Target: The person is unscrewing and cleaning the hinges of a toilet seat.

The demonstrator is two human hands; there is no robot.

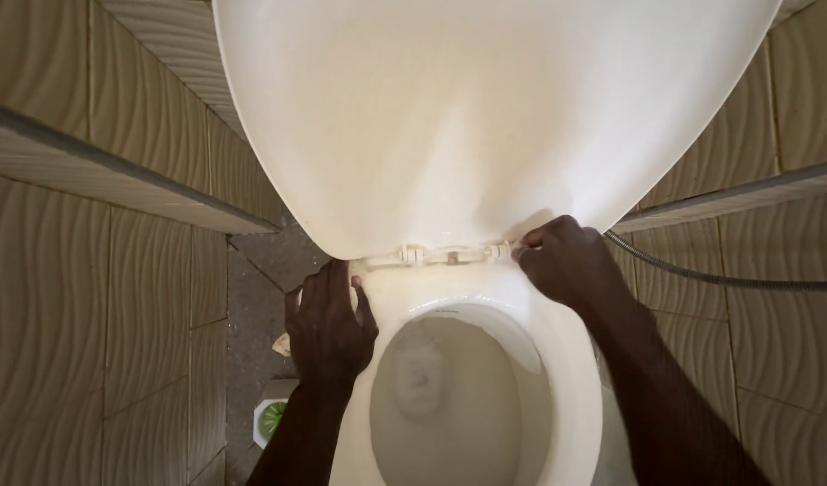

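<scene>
A white toilet bowl fills the lower middle, with water in it. Its white lid stands raised and takes up the top of the view. A pale hinge bar joins lid and bowl. My left hand rests flat on the bowl's left rim near the hinge, fingers apart, holding nothing. My right hand is curled at the right end of the hinge, fingertips pinching the hinge fitting there.
Beige wavy tiled walls close in on both sides. A metal spray hose runs along the right wall. On the floor at the left stands a white holder with a green brush, beside a bit of pale paper.
</scene>
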